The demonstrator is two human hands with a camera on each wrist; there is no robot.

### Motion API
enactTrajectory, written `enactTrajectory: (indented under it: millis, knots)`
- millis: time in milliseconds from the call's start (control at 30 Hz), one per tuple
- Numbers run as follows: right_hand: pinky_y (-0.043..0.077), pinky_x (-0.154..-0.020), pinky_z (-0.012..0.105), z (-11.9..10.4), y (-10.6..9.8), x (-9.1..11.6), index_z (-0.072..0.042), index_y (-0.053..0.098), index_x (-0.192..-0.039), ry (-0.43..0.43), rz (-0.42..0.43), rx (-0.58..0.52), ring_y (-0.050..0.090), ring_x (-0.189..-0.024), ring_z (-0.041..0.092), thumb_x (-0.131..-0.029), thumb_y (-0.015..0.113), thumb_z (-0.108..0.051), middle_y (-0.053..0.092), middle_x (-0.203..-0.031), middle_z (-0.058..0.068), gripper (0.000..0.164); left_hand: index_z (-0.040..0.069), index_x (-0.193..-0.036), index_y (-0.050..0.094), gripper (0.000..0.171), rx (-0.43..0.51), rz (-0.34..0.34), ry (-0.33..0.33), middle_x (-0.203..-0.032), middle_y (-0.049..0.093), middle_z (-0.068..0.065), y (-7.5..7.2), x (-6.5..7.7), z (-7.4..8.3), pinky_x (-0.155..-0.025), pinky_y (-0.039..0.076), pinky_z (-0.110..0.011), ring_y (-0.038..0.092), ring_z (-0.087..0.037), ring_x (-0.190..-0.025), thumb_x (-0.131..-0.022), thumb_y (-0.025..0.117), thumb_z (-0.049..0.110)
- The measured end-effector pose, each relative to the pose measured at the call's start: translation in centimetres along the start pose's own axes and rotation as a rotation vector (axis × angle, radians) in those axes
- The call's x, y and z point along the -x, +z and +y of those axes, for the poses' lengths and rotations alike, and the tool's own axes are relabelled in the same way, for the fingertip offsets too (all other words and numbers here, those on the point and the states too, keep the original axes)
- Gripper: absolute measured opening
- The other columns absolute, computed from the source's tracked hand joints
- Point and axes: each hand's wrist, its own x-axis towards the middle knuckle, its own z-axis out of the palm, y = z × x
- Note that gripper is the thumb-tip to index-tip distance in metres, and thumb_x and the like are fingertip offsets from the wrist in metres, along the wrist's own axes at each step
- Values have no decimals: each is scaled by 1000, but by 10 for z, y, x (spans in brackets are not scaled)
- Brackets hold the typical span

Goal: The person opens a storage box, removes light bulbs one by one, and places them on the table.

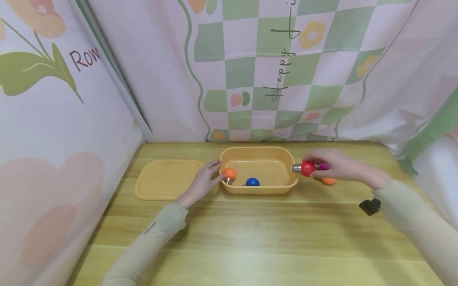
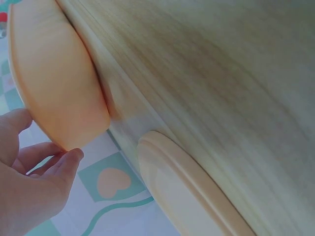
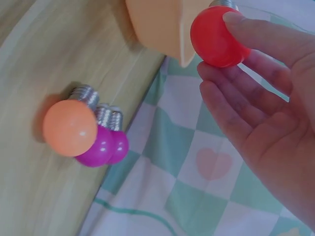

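While the left hand (image 1: 204,180) is at the left end of the yellow plastic tub (image 1: 257,190) in the head view, the right hand (image 1: 335,163) pinches a red light bulb (image 1: 308,169) at the tub's right end. The red bulb lies level, its silver screw base pointing left and overlapping the tub's right rim in this view. Inside the tub, an orange light bulb (image 1: 229,173) sits at the left end beside the left thumb, and a blue light bulb (image 1: 253,182) shows near the front wall. To the left, a matching yellow lid (image 1: 164,180) lies flat on the wood-grain table (image 1: 250,238); on the right, a second orange bulb (image 1: 329,180) is partly hidden below the right hand.

In the left wrist view, the left hand grips the tub's rim, thumb and fingertips drawn in around the edge. The lid lies apart from the tub.

In the right wrist view, the thumb presses the red bulb against the fingers, near its threaded base, just beside the tub. The second orange bulb lies on the table, overlapping a purple bulb (image 3: 103,146), with another purple bulb (image 3: 121,146) just beyond it.
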Motion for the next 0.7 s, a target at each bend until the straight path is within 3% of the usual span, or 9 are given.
enactTrajectory:
  millis: [200, 433, 700]
  knots:
    - [60, -75, 30, 1, -2, 15, -7, 71, -111, 36, 22, 60, 69, -91, 22, -72, 86, -10, 73, -111, 10, 42, -8, -138, 50, 57, -8, -6, 1, -149, 47, -25, 0, 0, 0, -118, 39, -49, 46, -39, -139, -94, 68, 24]
    - [59, -78, 32, 6, -2, 33, -10, 70, -111, 147, -16, 42, 69, -94, 24, -75, 85, -15, 74, -107, 4, 40, -8, -138, 51, 56, -12, -3, 10, -148, 48, -26, 0, 0, -1, -117, 39, -50, 47, -40, -138, -95, 67, 24]
    - [63, -73, 33, 16, 11, 58, -10, 70, -108, 184, 6, 17, 71, -88, 19, -74, 86, -13, 74, -104, 3, 37, -8, -138, 51, 56, -14, 0, 7, -148, 48, -25, -1, 1, 0, -118, 39, -50, 47, -40, -138, -95, 67, 24]
